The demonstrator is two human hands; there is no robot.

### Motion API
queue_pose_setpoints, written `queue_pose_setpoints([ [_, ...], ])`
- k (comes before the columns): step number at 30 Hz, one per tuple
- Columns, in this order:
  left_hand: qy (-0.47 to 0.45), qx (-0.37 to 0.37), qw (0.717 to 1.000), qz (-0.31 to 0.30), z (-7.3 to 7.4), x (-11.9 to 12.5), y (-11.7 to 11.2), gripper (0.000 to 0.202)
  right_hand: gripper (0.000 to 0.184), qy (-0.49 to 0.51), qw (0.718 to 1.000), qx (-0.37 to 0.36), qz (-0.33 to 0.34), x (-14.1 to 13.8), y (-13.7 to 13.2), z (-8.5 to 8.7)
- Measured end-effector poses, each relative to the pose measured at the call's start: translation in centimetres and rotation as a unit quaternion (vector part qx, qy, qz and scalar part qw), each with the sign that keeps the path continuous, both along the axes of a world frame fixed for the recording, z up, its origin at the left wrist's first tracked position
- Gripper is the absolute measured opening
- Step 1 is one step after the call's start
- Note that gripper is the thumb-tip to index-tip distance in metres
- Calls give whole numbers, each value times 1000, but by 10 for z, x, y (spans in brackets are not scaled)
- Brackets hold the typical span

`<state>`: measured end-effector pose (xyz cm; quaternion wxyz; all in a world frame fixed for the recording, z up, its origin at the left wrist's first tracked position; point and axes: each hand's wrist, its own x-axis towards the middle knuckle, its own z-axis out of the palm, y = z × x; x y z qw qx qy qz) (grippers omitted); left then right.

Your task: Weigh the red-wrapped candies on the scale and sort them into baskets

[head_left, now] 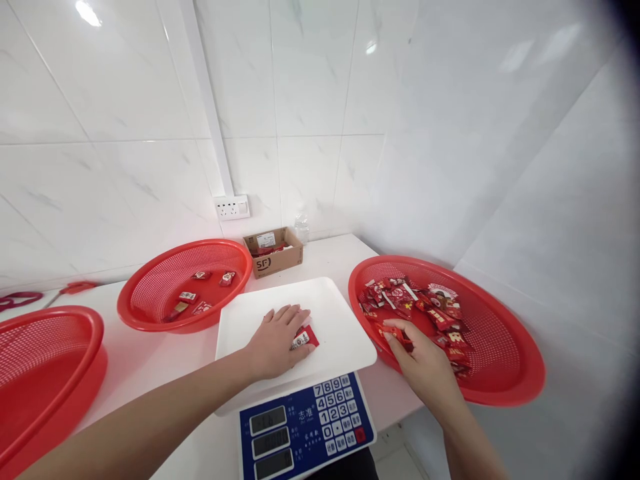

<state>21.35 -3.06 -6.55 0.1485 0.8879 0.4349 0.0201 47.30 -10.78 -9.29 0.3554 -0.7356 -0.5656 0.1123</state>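
My left hand (277, 341) lies on the white scale tray (330, 303), fingers closed over a small red and white candy packet (305, 339). My right hand (419, 359) reaches into the red basket on the right (505, 387), its fingers pinched on a red wrapped candy (395, 331) at the edge of a pile of red candy packets (425, 307). The blue scale keypad and displays (310, 427) sit just below the tray.
A second red basket (150, 280) at the back left holds several candies. A third red basket (45, 373) is at the far left. A small cardboard box (274, 253) and a clear bottle (301, 228) stand by the tiled wall. Red scissors (20, 299) lie far left.
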Motion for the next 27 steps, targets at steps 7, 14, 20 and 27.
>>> queue_pose_setpoints([
  [7,-54,18,998,23,10,-11,-2,72,37,-7,1000,-11,3,-2,-1,4],
  [14,-112,48,982,142,14,-56,-5,60,36,-13,1000,-15,0,-2,-1,2],
  [20,-152,142,929,307,11,-126,-12,61,36,-17,1000,-3,1,1,0,-1],
  [27,-43,230,850,472,-3,-198,-43,66,40,-35,999,9,3,7,6,-9],
])
